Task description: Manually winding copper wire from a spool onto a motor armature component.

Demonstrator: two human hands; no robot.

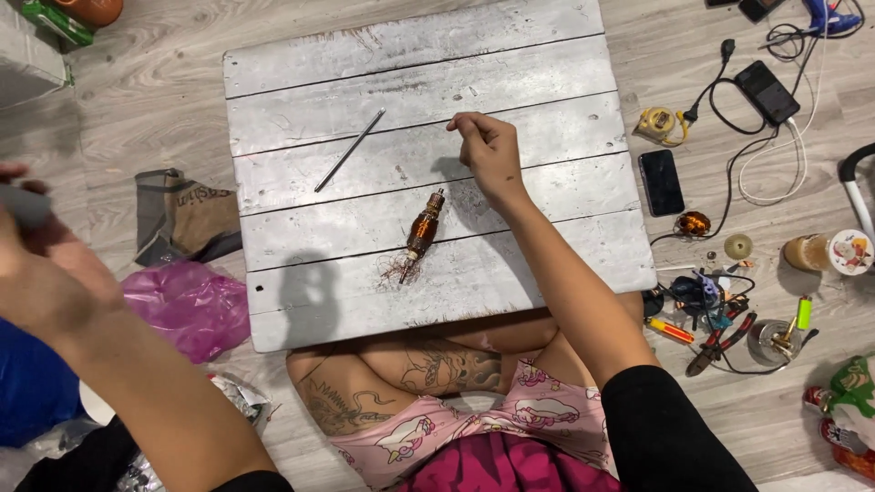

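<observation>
A small motor armature point(422, 230) with brown copper windings lies on the white plank table point(547, 73), and frayed copper wire point(395, 270) spills from its near end. A thin metal rod point(349, 150) lies diagonally further back. My right hand point(488, 150) hovers over the table just right of and beyond the armature, fingers pinched together; whether it holds anything is too small to tell. My left hand point(36, 264) is raised off the table's left side and grips a blurred grey object point(23, 206).
A pink plastic bag point(187, 305) and a brown bag point(187, 214) lie on the floor to the left. On the right are a phone point(661, 182), a charger with cables point(767, 91), a yellow tape measure point(658, 123), pliers point(720, 342) and a cup point(825, 252).
</observation>
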